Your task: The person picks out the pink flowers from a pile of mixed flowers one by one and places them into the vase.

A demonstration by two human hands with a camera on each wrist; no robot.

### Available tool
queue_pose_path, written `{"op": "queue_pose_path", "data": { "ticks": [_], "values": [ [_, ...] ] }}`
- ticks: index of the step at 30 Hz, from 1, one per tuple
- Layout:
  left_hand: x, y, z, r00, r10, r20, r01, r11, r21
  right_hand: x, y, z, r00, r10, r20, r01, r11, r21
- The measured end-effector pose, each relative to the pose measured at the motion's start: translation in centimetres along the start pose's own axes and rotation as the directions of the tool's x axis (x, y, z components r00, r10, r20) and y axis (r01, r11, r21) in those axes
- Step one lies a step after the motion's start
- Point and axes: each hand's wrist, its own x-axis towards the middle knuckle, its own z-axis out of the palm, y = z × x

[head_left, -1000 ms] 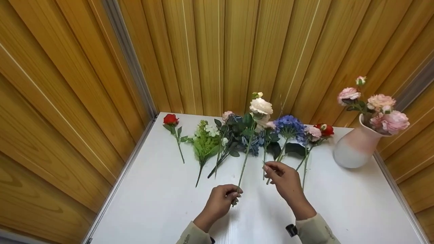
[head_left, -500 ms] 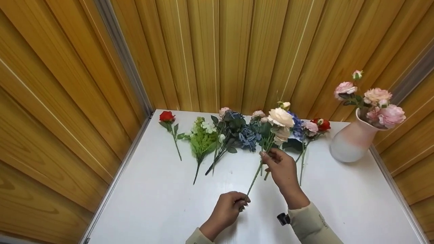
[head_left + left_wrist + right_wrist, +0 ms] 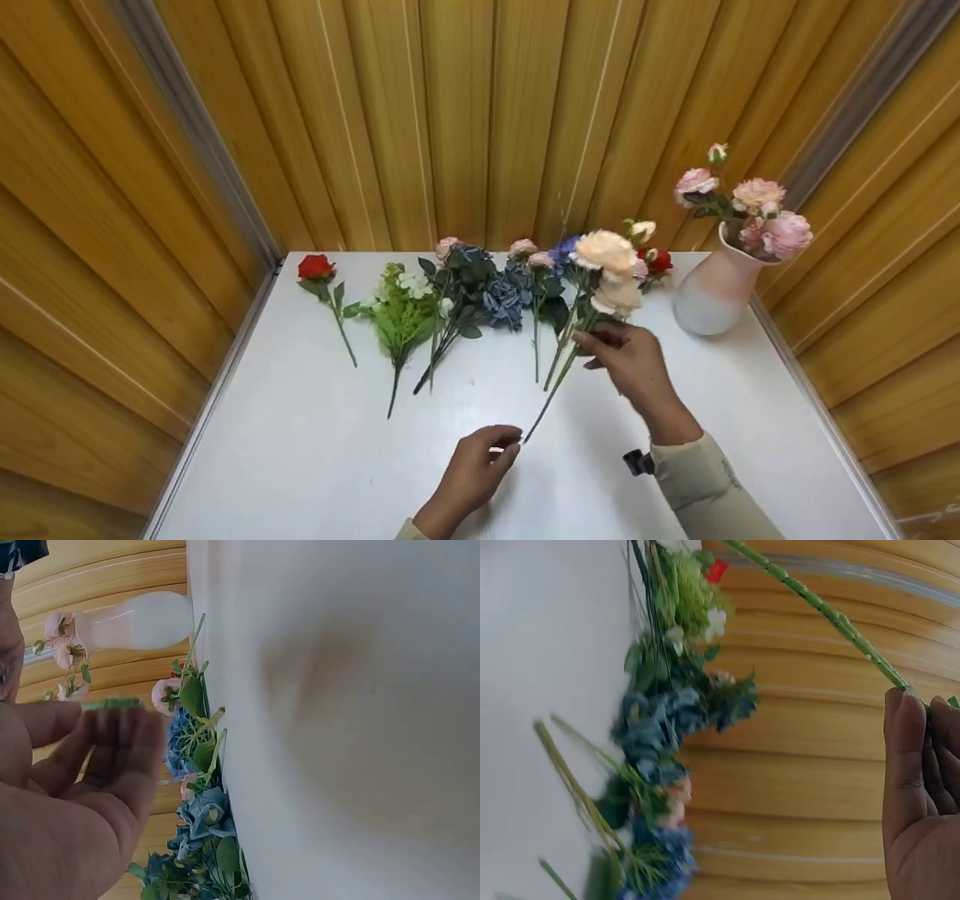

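My right hand (image 3: 634, 367) pinches the green stem of a cream artificial flower (image 3: 604, 251) between thumb and fingers, just below its blooms, holding it tilted above the table. In the right wrist view the stem (image 3: 825, 611) runs up and left from the pinching right hand (image 3: 922, 787). My left hand (image 3: 480, 461) is beside the stem's lower end, its thumb and fingers apart and relaxed. In the left wrist view that green stem end (image 3: 112, 703) overlaps the gap by the fingertips of the left hand (image 3: 82, 787).
A pink and white vase (image 3: 712, 296) holding pink flowers (image 3: 757, 196) stands at the back right. Along the back of the white table (image 3: 300, 450) lie a red rose (image 3: 316, 266), a green sprig (image 3: 401, 322), blue flowers (image 3: 508, 300) and other stems. Wooden panels (image 3: 450, 112) rise behind.
The cream flower has moved right and tilted over. My right hand has gone from beside it to gripping its stem, while the left hand has let go of the lower end.
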Motion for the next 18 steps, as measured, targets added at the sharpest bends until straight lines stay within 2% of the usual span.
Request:
{"op": "queue_pose_path", "data": {
  "ticks": [2, 3, 5, 8, 10, 12, 13, 15, 18],
  "values": [
    [-0.2, -0.2, -0.3, 1.0, -0.028, -0.004, 0.028, 1.0, -0.003, 0.8, -1.3, -2.5, 0.99, -0.087, -0.115, 0.084, 0.996, -0.031],
    [-0.3, -0.3, -0.4, 0.999, -0.035, -0.004, 0.035, 0.999, -0.005, 1.3, -2.1, -4.0, 0.974, -0.137, -0.181, 0.126, 0.989, -0.073],
    [-0.3, -0.4, -0.6, 0.999, -0.048, -0.017, 0.047, 0.999, -0.012, 2.4, -4.1, -7.0, 0.92, -0.254, -0.3, 0.205, 0.961, -0.186],
    [-0.3, -0.6, -0.8, 0.997, -0.07, -0.032, 0.07, 0.997, -0.016, 4.4, -6.8, -11.1, 0.779, -0.45, -0.436, 0.297, 0.878, -0.375],
    [-0.4, -0.7, -0.9, 0.996, -0.078, -0.04, 0.077, 0.997, -0.016, 5.7, -8.2, -13.2, 0.673, -0.55, -0.495, 0.301, 0.814, -0.497],
    [-0.5, -0.8, -0.9, 0.996, -0.08, -0.041, 0.08, 0.997, -0.016, 7.1, -9.1, -14.8, 0.58, -0.622, -0.525, 0.287, 0.76, -0.583],
    [-0.5, -0.8, -0.9, 0.996, -0.082, -0.04, 0.081, 0.997, -0.019, 7.7, -9.3, -15.4, 0.563, -0.631, -0.534, 0.274, 0.752, -0.6],
    [-0.5, -0.8, -0.9, 0.996, -0.084, -0.033, 0.083, 0.996, -0.028, 8.7, -9.4, -16.4, 0.557, -0.639, -0.53, 0.232, 0.733, -0.639],
    [-0.4, -0.7, -0.8, 0.996, -0.087, -0.017, 0.086, 0.995, -0.044, 10.1, -8.7, -17.5, 0.589, -0.645, -0.487, 0.195, 0.698, -0.689]
  ]
}}
